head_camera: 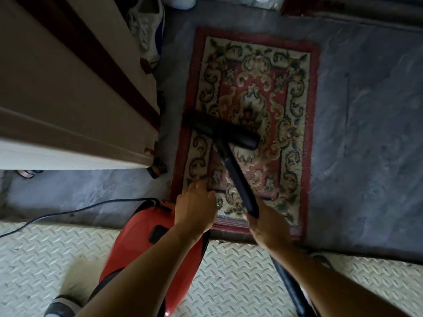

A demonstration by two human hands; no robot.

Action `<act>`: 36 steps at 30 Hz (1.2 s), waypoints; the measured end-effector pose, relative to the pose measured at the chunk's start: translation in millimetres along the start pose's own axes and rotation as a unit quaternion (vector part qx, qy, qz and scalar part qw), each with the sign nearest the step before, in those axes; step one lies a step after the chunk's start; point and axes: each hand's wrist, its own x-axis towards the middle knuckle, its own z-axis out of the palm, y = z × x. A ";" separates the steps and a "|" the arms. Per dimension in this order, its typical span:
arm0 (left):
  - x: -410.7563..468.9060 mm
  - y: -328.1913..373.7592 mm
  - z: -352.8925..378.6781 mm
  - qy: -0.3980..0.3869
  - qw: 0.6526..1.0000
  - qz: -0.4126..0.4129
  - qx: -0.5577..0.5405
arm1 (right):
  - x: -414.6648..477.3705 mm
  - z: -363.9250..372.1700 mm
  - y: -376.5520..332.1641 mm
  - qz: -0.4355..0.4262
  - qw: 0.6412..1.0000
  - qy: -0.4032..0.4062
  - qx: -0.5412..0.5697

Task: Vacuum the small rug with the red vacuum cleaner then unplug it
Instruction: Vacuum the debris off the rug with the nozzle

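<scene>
A small patterned rug point(249, 92) with a red border lies on the grey floor. The black floor nozzle point(223, 130) of the vacuum rests across the rug's left middle, and its black wand point(238, 179) runs back toward me. My right hand point(266, 227) grips the wand's lower end. My left hand point(195, 209) hovers over the rug's near left corner with fingers spread, holding nothing. The red vacuum cleaner body point(146, 243) sits on the floor under my left forearm. Its black power cord point(75, 210) trails away to the left.
A cream cabinet point(68, 92) on small castors stands close to the rug's left edge. A pale shoe point(146, 26) lies behind it. White textured foam mats point(229, 277) cover the near floor. Grey floor point(366, 133) extends to the right of the rug.
</scene>
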 end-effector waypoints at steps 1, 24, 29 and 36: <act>4.3 2.2 -0.4 -0.003 1.000 0.004 0.003 | 18.6 -10.4 -5.6 -0.004 0.999 0.027 0.017; 62.8 48.1 -9.5 0.058 0.997 0.040 -0.029 | 77.3 -48.9 -28.3 0.013 0.995 0.097 -0.002; 78.1 36.2 8.7 0.090 0.991 0.091 -0.029 | 188.6 -108.7 -41.2 0.035 0.986 0.161 0.020; 87.1 53.2 11.2 0.103 0.991 0.066 -0.045 | 174.6 -87.5 -40.4 0.012 0.992 0.121 0.046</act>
